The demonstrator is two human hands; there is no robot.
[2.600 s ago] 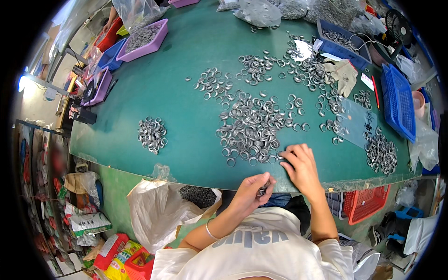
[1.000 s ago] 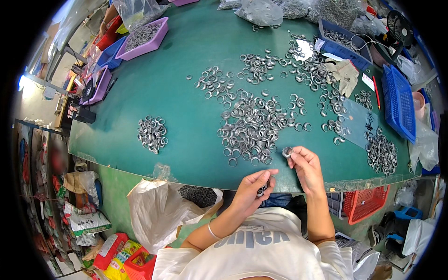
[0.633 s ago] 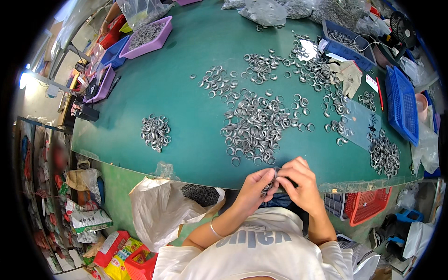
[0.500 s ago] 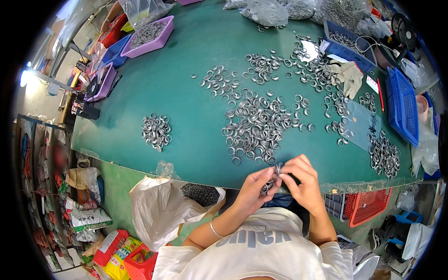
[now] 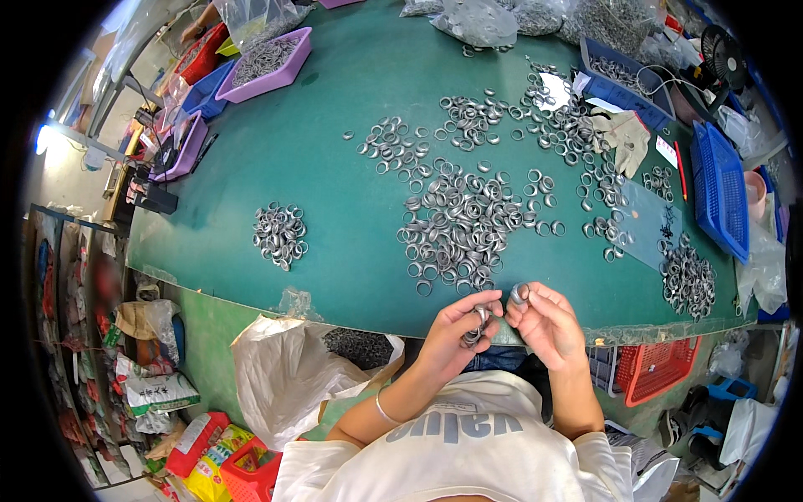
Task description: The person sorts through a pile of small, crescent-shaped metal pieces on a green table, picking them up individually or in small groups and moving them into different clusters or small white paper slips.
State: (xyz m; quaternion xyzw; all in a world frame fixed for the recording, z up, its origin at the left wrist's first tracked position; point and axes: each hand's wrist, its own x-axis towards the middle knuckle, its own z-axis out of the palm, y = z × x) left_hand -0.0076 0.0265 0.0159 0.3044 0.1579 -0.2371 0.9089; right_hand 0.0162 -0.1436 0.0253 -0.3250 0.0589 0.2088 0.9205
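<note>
At the table's near edge, my left hand is curled around several grey metal rings. Beside it, my right hand pinches a single metal ring between thumb and fingers. The two hands are slightly apart. Just beyond them spreads a large heap of loose metal rings on the green table. A smaller pile of rings lies to the left, and another ring pile sits at the right near the table edge.
A purple tray of small metal parts stands far left. Far right are a blue bin, a glove, a blue basket and a small fan. Below the table's front edge hangs a white sack near a red basket.
My hands were together over one ring; now they have parted. The right hand has moved slightly right, holding a ring, and turned its palm upward. The piles look unchanged.
</note>
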